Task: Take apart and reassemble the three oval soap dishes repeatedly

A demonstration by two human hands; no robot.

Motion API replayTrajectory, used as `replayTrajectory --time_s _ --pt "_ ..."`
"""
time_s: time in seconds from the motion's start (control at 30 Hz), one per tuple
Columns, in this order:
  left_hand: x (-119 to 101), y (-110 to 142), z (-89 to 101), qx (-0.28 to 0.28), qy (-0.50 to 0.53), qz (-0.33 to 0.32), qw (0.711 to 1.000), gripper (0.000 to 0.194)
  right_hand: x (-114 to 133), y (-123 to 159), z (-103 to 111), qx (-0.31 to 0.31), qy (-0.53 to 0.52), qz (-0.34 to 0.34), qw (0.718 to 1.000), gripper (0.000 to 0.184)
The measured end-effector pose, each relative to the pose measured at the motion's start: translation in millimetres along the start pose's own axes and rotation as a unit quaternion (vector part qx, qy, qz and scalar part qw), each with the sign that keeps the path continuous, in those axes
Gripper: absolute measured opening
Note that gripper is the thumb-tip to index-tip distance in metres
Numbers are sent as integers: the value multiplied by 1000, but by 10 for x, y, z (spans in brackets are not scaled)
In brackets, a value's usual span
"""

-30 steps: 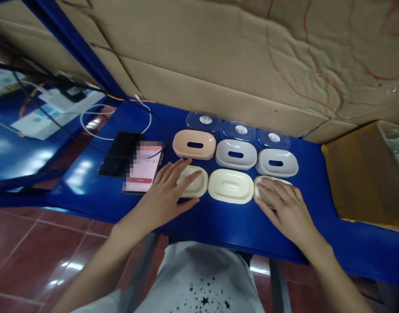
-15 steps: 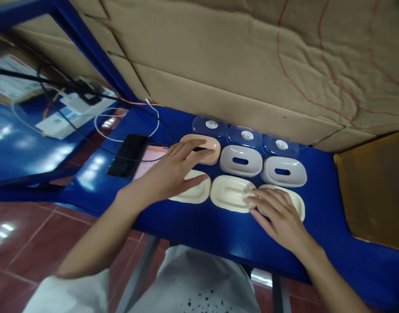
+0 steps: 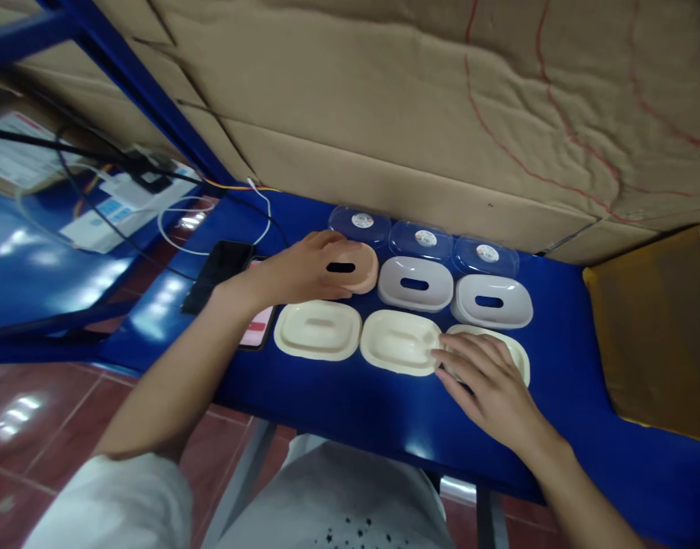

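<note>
We've got the peach slotted dish [image 3: 361,267] (prob. a soap dish) at the L end of the mid row, just behind the L cream tray [image 3: 318,329]. Our L hand [image 3: 301,268] spans it: fingers along the far rim, thumb by the near side, so it looks grasped; can't tell if it's lifted. Our R hand [image 3: 490,385] lies over the R cream tray [image 3: 520,360], fingers loosely bent, gripping nothing we can see, tips at the seam w/ the mid cream tray [image 3: 399,343].

Change vs. 1 s ago: L hand's gone from the L cream tray to the peach slotted dish, so that tray's fully on show & the dish is what we're handling. R fingertips now sit nearer the mid cream tray.

Same row, going R: mid white slotted dish [image 3: 415,273], then R white slotted dish [image 3: 490,288]. Behind: three clear lids [image 3: 407,239], close to the cardboard panel [image 3: 384,137], so little depth there. L side's tight: black phone [image 3: 221,267] & lit phone [image 3: 255,334], latter partly hidden by our L arm [image 3: 167,381]. In front, a strip of blue tabletop [image 3: 350,400] runs btwn cream trays & front edge; a wider stretch lies R, up to the cardboard box [image 3: 653,335].
</note>
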State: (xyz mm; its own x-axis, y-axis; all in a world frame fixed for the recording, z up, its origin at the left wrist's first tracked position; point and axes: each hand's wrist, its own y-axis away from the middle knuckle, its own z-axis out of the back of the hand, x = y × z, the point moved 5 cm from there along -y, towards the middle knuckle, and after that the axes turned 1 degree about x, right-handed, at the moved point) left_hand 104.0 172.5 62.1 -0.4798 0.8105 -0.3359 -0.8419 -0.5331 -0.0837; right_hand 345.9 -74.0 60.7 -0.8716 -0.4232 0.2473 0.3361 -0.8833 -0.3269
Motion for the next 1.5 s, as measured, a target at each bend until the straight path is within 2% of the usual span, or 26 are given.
replayTrajectory --time_s 0.03,0.1,0.2,0.27,0.43,0.73,1.0,1.23,1.4,1.5 --pt "-49 31 43 17 -5 -16 1000 33 6 -1 0 -1 1 2 1000 25" --pt "-145 151 133 36 -13 -20 999 35 20 -7 -1 -3 1 3 1000 25" --pt "-291 445 225 20 8 12 1000 54 51 -24 -17 0 -8 0 1000 24" --pt "-395 664 206 24 23 28 999 66 88 -36 -44 11 -17 3 1000 25" --pt "-538 1007 99 23 30 60 997 69 187 -36 -139 67 -36 22 997 32" --pt "-575 1035 -22 38 7 61 997 69 171 -4 -159 79 -18 16 997 32" --pt "-593 1027 -40 30 4 45 999 69 167 7 -175 83 -17 11 996 33" --pt "-551 1058 -43 47 1 47 998 75 133 9 -168 83 -20 10 996 34" --pt "-557 1115 -113 35 -5 38 999 73 138 5 -166 84 -21 9 996 35" --pt "-562 1149 -179 26 -26 39 999 65 136 0 -162 82 -20 5 996 36"
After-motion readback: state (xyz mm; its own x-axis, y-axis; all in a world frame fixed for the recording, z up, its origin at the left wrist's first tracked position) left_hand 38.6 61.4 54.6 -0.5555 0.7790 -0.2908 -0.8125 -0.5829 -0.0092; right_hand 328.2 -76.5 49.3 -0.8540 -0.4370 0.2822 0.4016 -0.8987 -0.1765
